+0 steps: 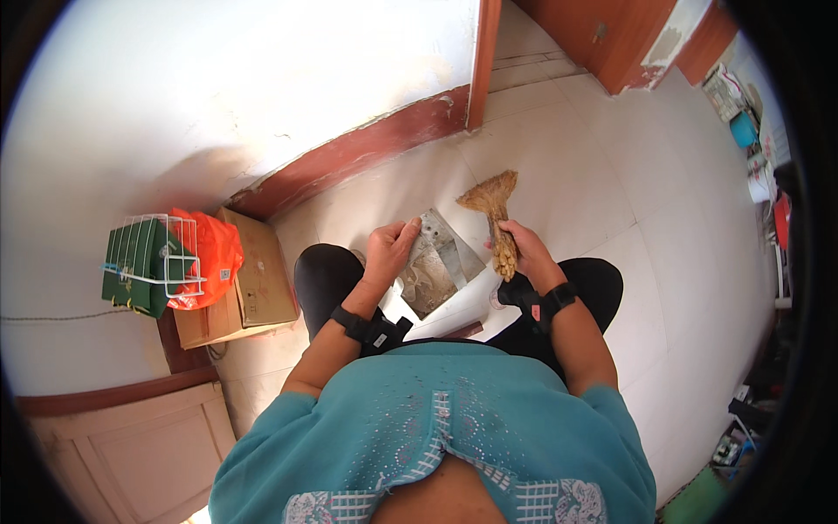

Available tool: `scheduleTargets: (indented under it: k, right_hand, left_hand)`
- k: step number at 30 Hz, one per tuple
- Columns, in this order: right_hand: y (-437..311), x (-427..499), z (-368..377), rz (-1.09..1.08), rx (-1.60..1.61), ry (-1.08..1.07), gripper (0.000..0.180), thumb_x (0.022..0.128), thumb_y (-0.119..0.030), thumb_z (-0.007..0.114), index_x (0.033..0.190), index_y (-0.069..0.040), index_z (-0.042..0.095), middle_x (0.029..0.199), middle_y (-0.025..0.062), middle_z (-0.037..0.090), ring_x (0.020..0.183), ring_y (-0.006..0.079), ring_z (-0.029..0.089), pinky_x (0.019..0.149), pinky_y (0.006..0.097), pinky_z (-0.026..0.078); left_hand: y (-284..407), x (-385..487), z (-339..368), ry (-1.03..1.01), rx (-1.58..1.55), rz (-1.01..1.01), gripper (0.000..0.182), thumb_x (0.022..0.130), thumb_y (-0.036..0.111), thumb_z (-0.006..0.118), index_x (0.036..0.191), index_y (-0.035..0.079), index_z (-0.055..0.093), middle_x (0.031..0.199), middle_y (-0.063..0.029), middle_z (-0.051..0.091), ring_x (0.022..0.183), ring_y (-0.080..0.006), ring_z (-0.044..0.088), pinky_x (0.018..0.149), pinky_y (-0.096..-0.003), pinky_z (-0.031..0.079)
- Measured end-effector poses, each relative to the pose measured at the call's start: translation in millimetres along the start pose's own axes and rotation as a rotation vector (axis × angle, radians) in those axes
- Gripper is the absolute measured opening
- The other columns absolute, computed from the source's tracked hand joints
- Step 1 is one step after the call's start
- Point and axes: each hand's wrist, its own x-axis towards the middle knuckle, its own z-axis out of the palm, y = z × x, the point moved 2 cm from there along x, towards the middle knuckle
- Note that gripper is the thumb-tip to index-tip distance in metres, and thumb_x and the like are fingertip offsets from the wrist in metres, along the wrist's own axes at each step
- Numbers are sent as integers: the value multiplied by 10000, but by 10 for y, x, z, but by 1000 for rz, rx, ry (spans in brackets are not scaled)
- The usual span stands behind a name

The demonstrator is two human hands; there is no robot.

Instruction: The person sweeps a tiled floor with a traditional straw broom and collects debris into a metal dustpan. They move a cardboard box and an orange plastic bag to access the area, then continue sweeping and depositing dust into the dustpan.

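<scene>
My left hand [389, 249] grips the edge of a worn sheet-metal dustpan [452, 262], with the thumb lying along its upper side. The pan is tilted between my knees, and its inner face looks stained and dusty. In my right hand [530, 250] is a short straw whisk broom [493, 200]. My fingers wrap its bound handle, and the fanned bristles point away from me, up and to the left. Broom and dustpan are apart, the broom to the right of the pan.
Pale floor tiles [589, 164] spread ahead and right. At left, a cardboard box [265, 281] by the wall carries an orange plastic bag [219, 255] and a white wire basket [186, 275] with a green box [134, 262]. A wooden door [605, 39] stands beyond. Household items line the right side.
</scene>
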Motion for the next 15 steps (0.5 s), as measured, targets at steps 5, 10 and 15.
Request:
scheduleTargets:
  k: [5, 10, 15]
  right_hand:
    - [23, -205, -60, 52, -104, 95, 278, 877, -282, 636, 981, -43, 540, 824, 86, 588, 717, 253, 669, 574, 361, 565]
    - [125, -417, -123, 80, -200, 143, 345, 843, -258, 684, 1043, -32, 518, 874, 122, 595, 663, 247, 656, 529, 346, 548]
    - [206, -469, -116, -32, -587, 189, 473, 775, -70, 715, 1159, 20, 454, 892, 112, 582, 626, 211, 630, 533, 332, 533]
  left_hand:
    - [-17, 11, 30, 45, -63, 11, 437, 924, 360, 632, 739, -36, 647, 519, -62, 424, 528, -86, 398, 484, -333, 382]
    - [30, -1, 54, -115, -227, -71, 450, 920, 358, 646, 700, -34, 660, 521, 5, 479, 513, -55, 413, 465, -286, 366]
    - [192, -56, 9, -409, -269, -179, 368, 923, 319, 658, 726, 9, 685, 546, 36, 535, 467, -40, 486, 442, -233, 380]
